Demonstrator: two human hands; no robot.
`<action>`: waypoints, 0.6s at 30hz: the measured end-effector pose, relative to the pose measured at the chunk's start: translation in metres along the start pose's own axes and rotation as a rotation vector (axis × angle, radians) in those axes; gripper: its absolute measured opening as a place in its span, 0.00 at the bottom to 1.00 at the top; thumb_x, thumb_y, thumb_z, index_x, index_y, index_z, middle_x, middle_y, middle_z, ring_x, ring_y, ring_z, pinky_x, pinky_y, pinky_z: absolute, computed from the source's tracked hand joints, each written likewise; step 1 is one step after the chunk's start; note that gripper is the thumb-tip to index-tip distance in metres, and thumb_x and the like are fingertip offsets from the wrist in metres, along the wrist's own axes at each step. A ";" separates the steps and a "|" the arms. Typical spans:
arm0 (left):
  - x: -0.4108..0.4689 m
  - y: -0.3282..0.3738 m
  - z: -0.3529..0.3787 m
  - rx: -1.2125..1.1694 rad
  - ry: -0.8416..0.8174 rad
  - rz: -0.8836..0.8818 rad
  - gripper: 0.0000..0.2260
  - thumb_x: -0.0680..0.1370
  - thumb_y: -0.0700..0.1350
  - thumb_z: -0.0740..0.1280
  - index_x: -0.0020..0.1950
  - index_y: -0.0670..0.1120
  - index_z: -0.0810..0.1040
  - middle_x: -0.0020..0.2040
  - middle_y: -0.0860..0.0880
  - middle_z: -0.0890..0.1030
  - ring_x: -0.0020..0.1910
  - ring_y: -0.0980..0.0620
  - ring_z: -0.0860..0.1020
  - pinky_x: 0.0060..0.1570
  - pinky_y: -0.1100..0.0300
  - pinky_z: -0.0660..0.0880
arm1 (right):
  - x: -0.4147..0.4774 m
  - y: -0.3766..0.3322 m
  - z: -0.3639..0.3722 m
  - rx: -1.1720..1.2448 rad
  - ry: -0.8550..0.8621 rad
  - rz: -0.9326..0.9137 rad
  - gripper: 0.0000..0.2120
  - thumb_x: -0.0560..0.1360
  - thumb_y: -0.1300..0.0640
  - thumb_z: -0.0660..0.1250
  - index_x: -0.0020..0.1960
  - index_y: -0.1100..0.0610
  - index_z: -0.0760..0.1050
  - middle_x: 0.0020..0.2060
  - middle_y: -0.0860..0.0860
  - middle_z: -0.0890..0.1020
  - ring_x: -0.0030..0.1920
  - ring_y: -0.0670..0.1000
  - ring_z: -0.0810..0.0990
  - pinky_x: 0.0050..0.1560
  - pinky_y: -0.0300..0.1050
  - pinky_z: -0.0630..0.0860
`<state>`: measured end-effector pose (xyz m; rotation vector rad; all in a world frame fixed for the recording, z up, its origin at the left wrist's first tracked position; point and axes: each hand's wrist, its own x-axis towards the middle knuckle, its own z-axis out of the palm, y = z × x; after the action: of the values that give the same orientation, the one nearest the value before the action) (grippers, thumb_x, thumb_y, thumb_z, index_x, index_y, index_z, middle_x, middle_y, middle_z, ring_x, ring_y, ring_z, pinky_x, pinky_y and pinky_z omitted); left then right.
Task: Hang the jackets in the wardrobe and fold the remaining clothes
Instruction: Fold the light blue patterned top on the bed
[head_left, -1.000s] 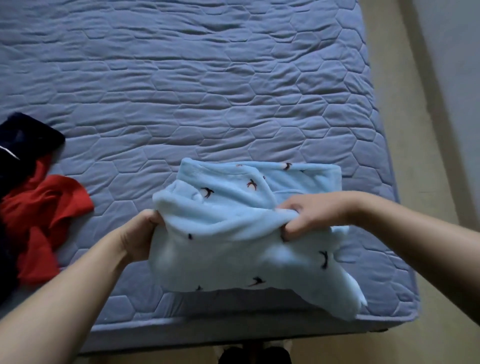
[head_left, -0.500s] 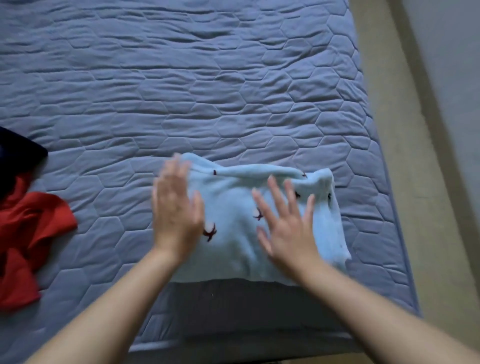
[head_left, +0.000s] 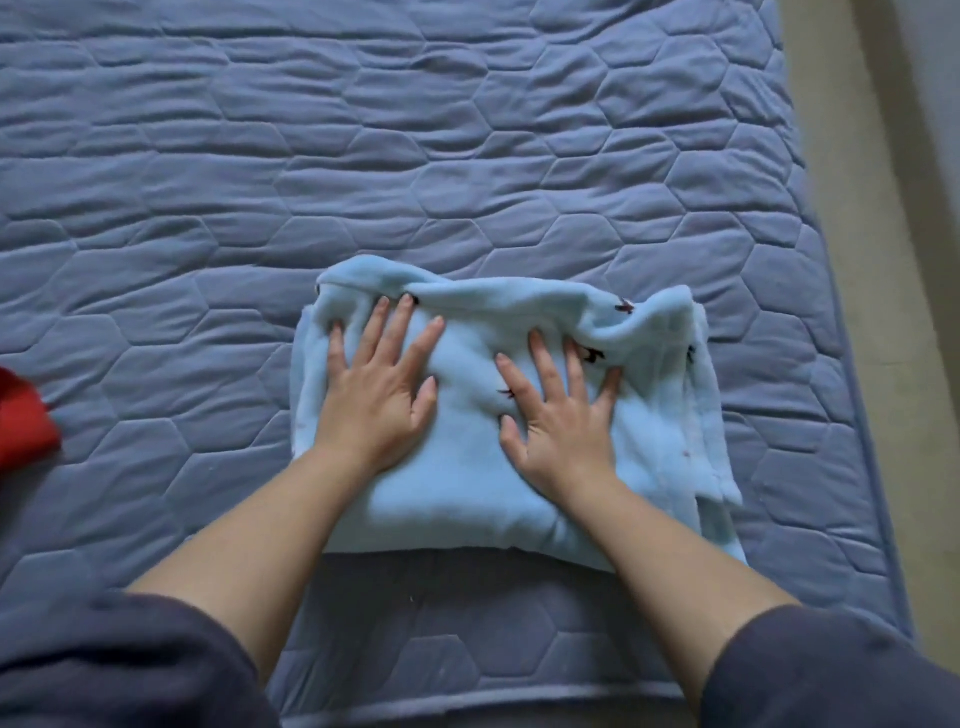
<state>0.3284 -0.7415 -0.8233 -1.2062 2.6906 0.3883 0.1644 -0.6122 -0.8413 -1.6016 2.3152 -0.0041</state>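
A light blue fleece garment (head_left: 467, 483) with small dark bird prints lies folded into a rough rectangle on the bed, near its front right part. My left hand (head_left: 379, 389) presses flat on the garment's left half, fingers spread and straight. On the right half my right hand (head_left: 561, 415) presses flat too, fingers spread toward the rumpled far edge. Loose layers stick out along the garment's right side.
The bed's blue quilted cover (head_left: 467, 156) stretches away beyond the garment. A red garment (head_left: 23, 421) shows at the left edge. The bed's right edge meets a beige floor strip (head_left: 857, 208). My dark sleeves fill the bottom corners.
One second ago both hands gripped the blue garment and lifted it at the bed's front edge. It now lies folded on the bed, and both hands press flat on it.
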 end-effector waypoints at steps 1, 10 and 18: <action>-0.001 -0.001 -0.001 -0.058 0.032 -0.006 0.29 0.75 0.57 0.48 0.77 0.55 0.57 0.79 0.51 0.50 0.78 0.51 0.48 0.72 0.40 0.44 | -0.001 0.000 -0.001 0.009 0.007 0.004 0.31 0.70 0.41 0.54 0.73 0.41 0.63 0.76 0.50 0.60 0.74 0.60 0.61 0.65 0.77 0.52; -0.048 -0.029 -0.036 -0.989 0.029 -0.814 0.41 0.57 0.70 0.71 0.63 0.49 0.71 0.56 0.50 0.80 0.56 0.46 0.78 0.58 0.47 0.74 | -0.032 0.049 -0.046 0.303 -0.097 0.714 0.45 0.70 0.28 0.58 0.77 0.43 0.41 0.78 0.51 0.47 0.77 0.57 0.48 0.69 0.71 0.48; -0.068 -0.038 -0.048 -1.232 -0.210 -0.951 0.28 0.59 0.62 0.78 0.50 0.45 0.81 0.41 0.48 0.84 0.42 0.46 0.83 0.40 0.55 0.78 | -0.063 0.093 -0.081 1.192 -0.370 1.029 0.25 0.68 0.53 0.77 0.62 0.62 0.76 0.52 0.57 0.84 0.51 0.57 0.83 0.53 0.52 0.79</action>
<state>0.3996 -0.7327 -0.7670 -2.2523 1.2279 1.8960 0.0781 -0.5349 -0.7652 0.1713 1.8749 -0.6298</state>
